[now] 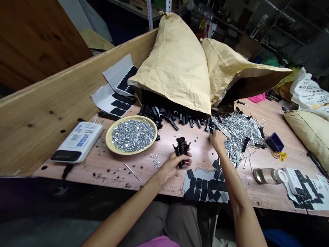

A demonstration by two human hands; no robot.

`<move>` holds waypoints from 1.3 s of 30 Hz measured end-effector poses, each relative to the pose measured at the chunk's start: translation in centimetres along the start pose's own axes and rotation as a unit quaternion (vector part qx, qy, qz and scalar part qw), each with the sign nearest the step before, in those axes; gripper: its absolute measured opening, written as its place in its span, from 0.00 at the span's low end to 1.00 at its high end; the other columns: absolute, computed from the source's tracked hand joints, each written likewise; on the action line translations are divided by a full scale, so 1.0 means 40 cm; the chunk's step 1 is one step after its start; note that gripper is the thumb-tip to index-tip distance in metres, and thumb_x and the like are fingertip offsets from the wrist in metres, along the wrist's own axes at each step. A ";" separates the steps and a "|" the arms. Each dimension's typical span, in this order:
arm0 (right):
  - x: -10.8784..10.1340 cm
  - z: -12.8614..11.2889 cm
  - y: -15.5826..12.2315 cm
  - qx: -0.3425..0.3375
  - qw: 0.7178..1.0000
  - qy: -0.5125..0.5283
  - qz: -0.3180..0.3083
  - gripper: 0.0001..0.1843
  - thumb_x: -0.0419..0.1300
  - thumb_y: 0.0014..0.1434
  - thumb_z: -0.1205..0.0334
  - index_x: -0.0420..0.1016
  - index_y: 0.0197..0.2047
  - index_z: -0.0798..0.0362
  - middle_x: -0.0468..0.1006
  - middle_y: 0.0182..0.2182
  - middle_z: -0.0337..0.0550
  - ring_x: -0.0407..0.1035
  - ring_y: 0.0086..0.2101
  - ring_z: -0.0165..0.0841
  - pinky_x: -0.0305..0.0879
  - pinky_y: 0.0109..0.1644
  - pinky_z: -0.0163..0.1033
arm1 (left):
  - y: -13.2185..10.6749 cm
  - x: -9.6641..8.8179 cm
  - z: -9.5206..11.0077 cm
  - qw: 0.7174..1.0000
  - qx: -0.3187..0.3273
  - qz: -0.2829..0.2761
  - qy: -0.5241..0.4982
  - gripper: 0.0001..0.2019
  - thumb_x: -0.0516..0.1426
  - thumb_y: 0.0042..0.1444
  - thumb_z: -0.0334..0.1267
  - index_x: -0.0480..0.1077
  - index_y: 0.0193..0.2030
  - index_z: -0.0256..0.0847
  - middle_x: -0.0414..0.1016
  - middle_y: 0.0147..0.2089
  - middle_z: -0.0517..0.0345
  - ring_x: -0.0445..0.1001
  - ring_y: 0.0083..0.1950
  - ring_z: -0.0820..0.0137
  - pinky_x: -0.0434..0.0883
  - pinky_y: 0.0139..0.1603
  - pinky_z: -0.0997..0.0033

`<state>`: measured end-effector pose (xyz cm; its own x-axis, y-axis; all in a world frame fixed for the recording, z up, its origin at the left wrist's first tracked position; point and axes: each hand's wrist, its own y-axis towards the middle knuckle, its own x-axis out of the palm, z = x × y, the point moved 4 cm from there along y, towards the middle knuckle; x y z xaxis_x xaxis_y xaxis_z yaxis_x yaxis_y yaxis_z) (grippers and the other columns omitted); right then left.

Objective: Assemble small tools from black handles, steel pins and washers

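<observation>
My left hand (174, 168) is shut on a black plastic multi-pronged fitting (182, 151), which stands upright above the tabletop. My right hand (218, 141) is at the near edge of a heap of steel pins (239, 133), just below several loose black plastic fittings (174, 118). Its fingers point away from me and are partly hidden, so I cannot tell whether they hold anything. Those fittings spill from the mouth of a tipped tan paper sack (177, 61). A sheet of black rubber pads (205, 187) lies below my right wrist.
A brass-coloured plate of steel washers (131, 134) and a white box (78, 141) stand left of my hands. A wooden board (64, 89) walls the far left side. Another sack (231, 68), a blue cup (275, 142) and a glass jar (267, 176) sit to the right.
</observation>
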<state>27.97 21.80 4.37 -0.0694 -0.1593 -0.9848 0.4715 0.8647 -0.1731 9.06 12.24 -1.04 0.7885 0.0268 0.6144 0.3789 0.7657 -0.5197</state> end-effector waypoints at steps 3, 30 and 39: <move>-0.014 0.037 -0.063 -0.003 1.000 -0.001 -0.018 0.11 0.58 0.56 0.64 0.78 0.40 0.59 0.79 0.39 0.59 0.75 0.41 0.46 0.67 0.40 0.43 | 0.002 -0.006 -0.005 0.999 -0.023 0.006 -0.024 0.13 0.66 0.40 0.30 0.73 0.36 0.36 0.77 0.31 0.57 0.75 0.29 0.74 0.74 0.33 0.73; 0.055 0.134 -0.099 -0.003 0.996 0.084 0.004 0.16 0.50 0.62 0.66 0.76 0.45 0.59 0.80 0.35 0.54 0.76 0.39 0.39 0.66 0.41 0.38 | -0.018 0.016 -0.040 0.979 0.152 0.038 0.128 0.11 0.69 0.32 0.35 0.76 0.26 0.37 0.77 0.29 0.59 0.74 0.35 0.71 0.71 0.42 0.70; 0.013 0.104 -0.253 -0.163 0.821 0.546 0.039 0.14 0.54 0.59 0.53 0.69 0.45 0.52 0.79 0.32 0.41 0.75 0.29 0.30 0.73 0.37 0.38 | 0.018 0.004 -0.080 0.986 0.118 0.041 0.110 0.18 0.71 0.28 0.38 0.76 0.29 0.37 0.79 0.31 0.56 0.75 0.38 0.65 0.72 0.44 0.65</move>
<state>26.84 10.99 5.68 -0.8812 0.2703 -0.3879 0.2636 0.9620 0.0716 11.03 10.72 -3.21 0.9074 -0.0257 0.4194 0.2074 0.8955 -0.3938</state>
